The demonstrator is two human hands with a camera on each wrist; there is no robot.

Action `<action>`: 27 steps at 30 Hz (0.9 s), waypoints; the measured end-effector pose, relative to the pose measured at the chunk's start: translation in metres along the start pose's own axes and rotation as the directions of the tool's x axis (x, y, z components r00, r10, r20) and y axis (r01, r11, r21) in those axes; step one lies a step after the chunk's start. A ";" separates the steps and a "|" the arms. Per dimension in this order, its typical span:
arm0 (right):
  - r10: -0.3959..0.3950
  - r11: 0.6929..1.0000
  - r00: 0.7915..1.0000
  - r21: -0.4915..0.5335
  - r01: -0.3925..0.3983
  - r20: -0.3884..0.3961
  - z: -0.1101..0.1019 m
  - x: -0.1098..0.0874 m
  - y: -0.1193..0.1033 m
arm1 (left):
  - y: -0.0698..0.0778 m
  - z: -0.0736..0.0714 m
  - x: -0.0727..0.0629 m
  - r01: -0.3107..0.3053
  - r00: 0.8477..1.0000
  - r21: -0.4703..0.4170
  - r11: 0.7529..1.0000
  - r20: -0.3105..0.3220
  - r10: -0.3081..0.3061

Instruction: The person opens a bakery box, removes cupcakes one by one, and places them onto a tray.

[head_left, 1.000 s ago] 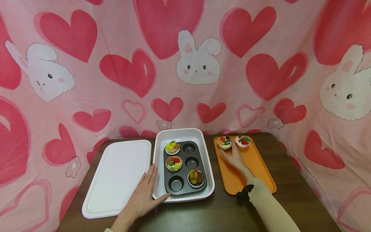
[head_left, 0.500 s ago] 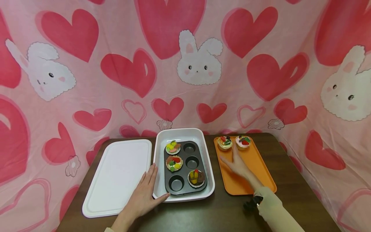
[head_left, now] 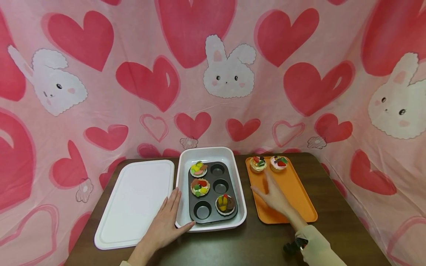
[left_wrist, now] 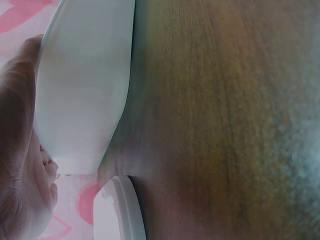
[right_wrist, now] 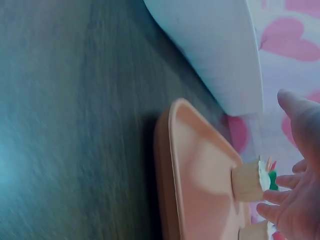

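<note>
My left hand rests on the near left corner of the white bin, fingers along its left rim and thumb over the front one. Inside the bin lies a dark muffin tin. Three of its cups hold toy tarts: a yellow-topped one, one with red and green fruit and a brown-topped one. My right hand hovers over the orange tray with fingers spread, holding nothing. Just beyond its fingertips stand a cream cupcake and a pink cupcake, both on the tray.
A white lid lies flat on the dark wooden table, left of the bin. Behind the table hangs a pink curtain with hearts and rabbits. The orange tray stands a short gap to the right of the bin.
My right hand has let go of the cream cupcake at the tray's far left corner and drawn back toward me. My left hand has stayed on the bin.
</note>
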State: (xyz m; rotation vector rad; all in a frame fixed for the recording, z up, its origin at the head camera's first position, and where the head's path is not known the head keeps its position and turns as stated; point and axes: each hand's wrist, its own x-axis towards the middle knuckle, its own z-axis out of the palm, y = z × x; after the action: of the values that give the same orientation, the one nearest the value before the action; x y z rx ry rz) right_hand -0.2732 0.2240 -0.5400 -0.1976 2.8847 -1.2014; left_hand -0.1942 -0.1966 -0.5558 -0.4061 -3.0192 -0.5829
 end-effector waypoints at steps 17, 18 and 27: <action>-0.289 0.951 0.957 -0.102 0.291 0.036 0.025 -0.022 -0.048 | 0.000 -0.002 0.001 -0.018 0.999 0.012 1.000 -0.029 0.018; -0.310 0.944 0.950 -0.106 0.313 0.044 0.027 -0.023 -0.051 | 0.000 -0.002 0.001 -0.025 0.999 0.015 1.000 -0.036 0.025; -0.410 0.890 0.896 -0.140 0.434 0.171 0.046 -0.014 -0.073 | -0.001 0.000 0.000 -0.050 0.997 0.040 0.998 -0.060 0.052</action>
State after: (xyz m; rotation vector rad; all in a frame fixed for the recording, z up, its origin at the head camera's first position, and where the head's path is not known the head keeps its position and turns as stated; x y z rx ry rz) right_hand -0.2484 0.1428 -0.5213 -0.9190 2.9064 -0.9177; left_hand -0.1942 -0.1973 -0.5563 -0.4530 -2.9470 -0.5237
